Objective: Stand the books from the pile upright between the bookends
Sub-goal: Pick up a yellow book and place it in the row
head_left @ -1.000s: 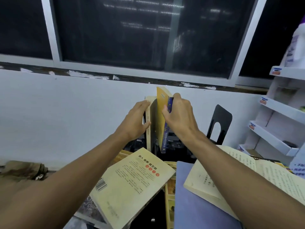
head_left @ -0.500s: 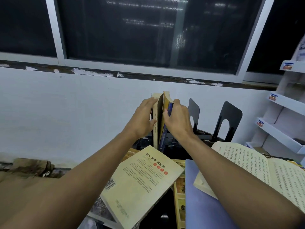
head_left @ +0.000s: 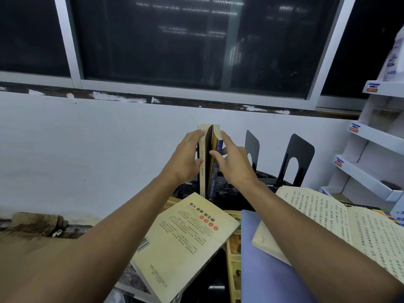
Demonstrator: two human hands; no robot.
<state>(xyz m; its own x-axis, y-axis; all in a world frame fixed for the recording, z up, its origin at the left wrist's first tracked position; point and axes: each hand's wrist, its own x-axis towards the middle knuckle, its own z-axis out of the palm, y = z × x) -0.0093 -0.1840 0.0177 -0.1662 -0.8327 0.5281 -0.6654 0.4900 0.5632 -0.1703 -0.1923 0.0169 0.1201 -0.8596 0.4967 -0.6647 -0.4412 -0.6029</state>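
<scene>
Two books stand upright against the wall: a cream book [head_left: 202, 154] and a yellow and blue book [head_left: 216, 162], with a dark panel between them. My left hand [head_left: 185, 158] grips the cream book's left side, thumb on its spine. My right hand [head_left: 232, 162] lies with spread fingers against the right side of the yellow and blue book. Two black bookends [head_left: 252, 147] [head_left: 299, 158] stand free to the right. The pile lies below: a cream paperback [head_left: 185, 241] face down, a violet book [head_left: 262, 272] and an open book [head_left: 323, 219].
A white tiered rack [head_left: 369, 136] stands at the right edge. The white wall and a dark window are directly behind the books. A crumpled brown cloth [head_left: 37, 223] lies at the left. An illustrated book [head_left: 234, 248] shows under the pile.
The yellow and blue book has swung from tilted to upright against the cream book. My right hand has loosened its grip and its fingers have spread. The second bookend has come into view.
</scene>
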